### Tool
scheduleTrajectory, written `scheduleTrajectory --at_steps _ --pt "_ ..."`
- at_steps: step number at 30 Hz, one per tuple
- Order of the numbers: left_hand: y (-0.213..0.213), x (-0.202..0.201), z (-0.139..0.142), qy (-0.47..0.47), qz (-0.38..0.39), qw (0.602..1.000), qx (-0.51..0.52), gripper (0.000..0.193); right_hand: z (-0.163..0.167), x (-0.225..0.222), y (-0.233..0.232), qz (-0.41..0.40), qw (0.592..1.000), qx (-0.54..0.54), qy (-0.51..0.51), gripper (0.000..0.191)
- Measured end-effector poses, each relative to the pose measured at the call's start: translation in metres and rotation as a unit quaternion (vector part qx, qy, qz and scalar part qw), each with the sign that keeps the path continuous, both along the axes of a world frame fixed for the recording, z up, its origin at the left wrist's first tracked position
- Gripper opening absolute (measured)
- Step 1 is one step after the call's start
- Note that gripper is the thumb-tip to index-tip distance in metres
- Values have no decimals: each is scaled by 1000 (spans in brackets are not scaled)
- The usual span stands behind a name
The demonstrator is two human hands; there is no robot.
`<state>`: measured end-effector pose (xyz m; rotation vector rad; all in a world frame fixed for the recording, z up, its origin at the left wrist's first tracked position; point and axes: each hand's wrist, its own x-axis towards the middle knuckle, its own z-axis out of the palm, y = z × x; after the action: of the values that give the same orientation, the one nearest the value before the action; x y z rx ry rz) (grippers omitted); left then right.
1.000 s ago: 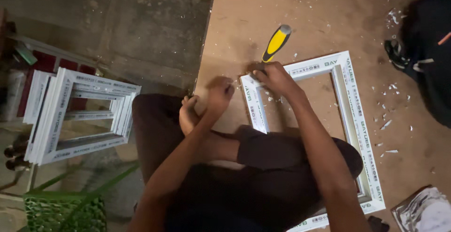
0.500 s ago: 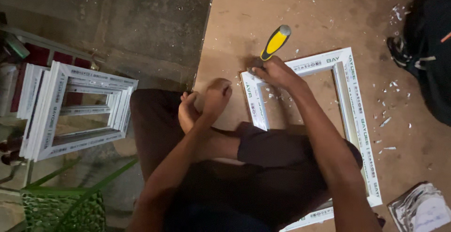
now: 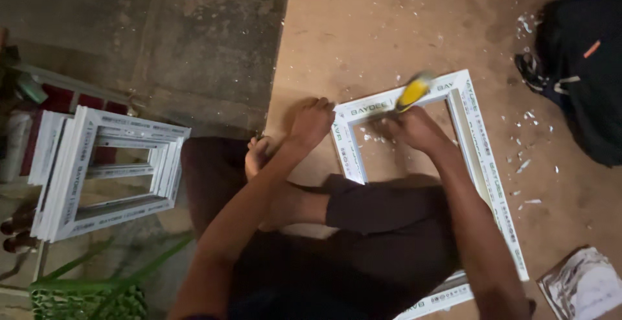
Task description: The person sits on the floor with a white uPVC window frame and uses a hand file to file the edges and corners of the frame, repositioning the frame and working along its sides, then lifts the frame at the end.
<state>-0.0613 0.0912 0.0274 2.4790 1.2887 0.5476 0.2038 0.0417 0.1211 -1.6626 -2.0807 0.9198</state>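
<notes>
A white plastic window frame (image 3: 483,158) lies flat on a brown board in front of me. My right hand (image 3: 414,129) grips a yellow-handled tool (image 3: 413,92), its handle blurred, at the frame's top inner edge. My left hand (image 3: 312,122) rests flat on the board beside the frame's top left corner, fingers spread. My legs are folded under me, with a bare foot (image 3: 258,155) near the left hand. White shavings (image 3: 376,138) lie inside the frame.
A stack of finished white frames (image 3: 103,171) stands at the left on the concrete floor. A black bag (image 3: 583,67) sits at the upper right. A green mesh basket (image 3: 84,300) is at the lower left, crumpled paper (image 3: 583,284) at the lower right.
My right hand has slid the tool rightward along the frame's top edge. My left hand moved from near my foot up to the frame's corner.
</notes>
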Motion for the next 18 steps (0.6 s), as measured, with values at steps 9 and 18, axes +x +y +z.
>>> scheduleTrajectory --at_steps 9,18 --pt "-32 20 -9 -51 166 981 -85 28 -12 -2 -55 -244 952 78 165 24" --pt "-32 27 -18 -120 146 980 63 26 -25 2 -46 -235 943 100 213 22"
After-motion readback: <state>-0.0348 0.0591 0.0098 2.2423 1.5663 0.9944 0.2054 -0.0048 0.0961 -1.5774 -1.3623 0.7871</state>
